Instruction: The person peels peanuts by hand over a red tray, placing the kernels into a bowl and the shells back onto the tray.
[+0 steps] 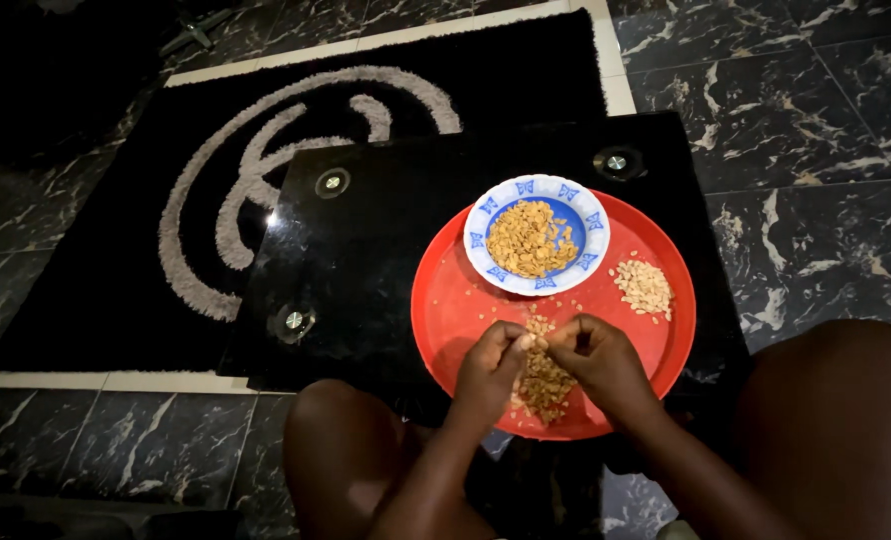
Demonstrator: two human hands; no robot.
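Knees at the bottom edge, then both hands pinched together on one seed (532,341): left hand (493,362) and right hand (598,358) over the husk pile (544,382) on the red tray (446,300). Could easily flick seeds off onto the dark marble floor (806,100). Blue-rimmed bowl (537,235) full, peeled heap (645,286) beside it. Glossy black glass surface (366,260), swirl rug (116,200) underneath.
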